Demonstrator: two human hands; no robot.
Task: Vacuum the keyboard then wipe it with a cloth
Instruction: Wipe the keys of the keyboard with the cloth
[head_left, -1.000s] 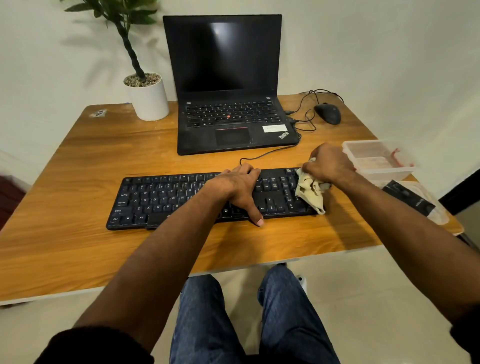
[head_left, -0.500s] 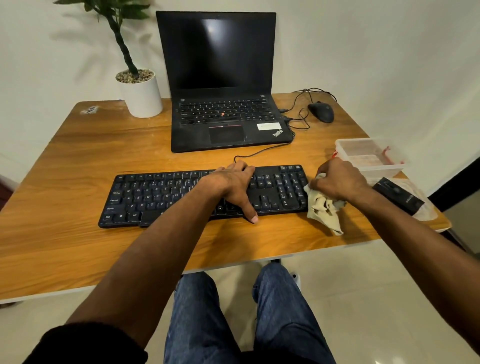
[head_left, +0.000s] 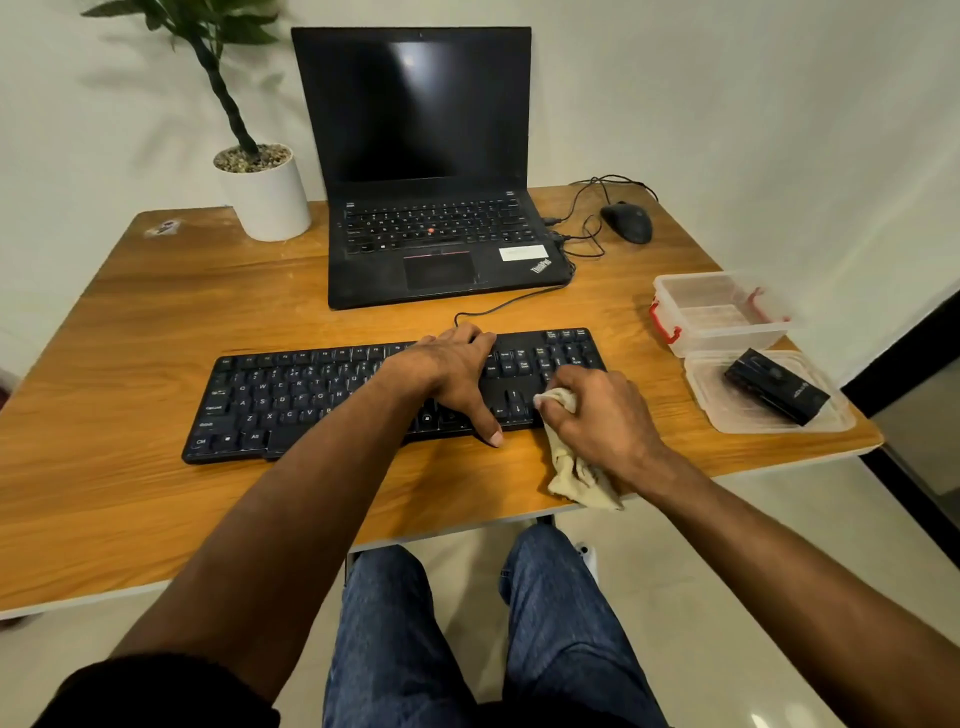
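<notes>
Right hand (head_left: 602, 415) w/ cloth (head_left: 576, 467) now back over keyboard's (head_left: 291, 400) right end, centre frame, fingers bunched on cloth, left hand (head_left: 457, 374) flat on keys, fingers spread, keyboard on tabletop (head_left: 156, 322), black device (head_left: 776, 384) on lid at right.

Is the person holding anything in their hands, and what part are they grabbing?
The right hand grips a beige cloth by its upper end, bunched in the fingers. The left hand rests flat on the keyboard.

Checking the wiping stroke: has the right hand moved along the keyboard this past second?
Yes. The right hand with the cloth went off the keyboard's right end, then back.
</notes>
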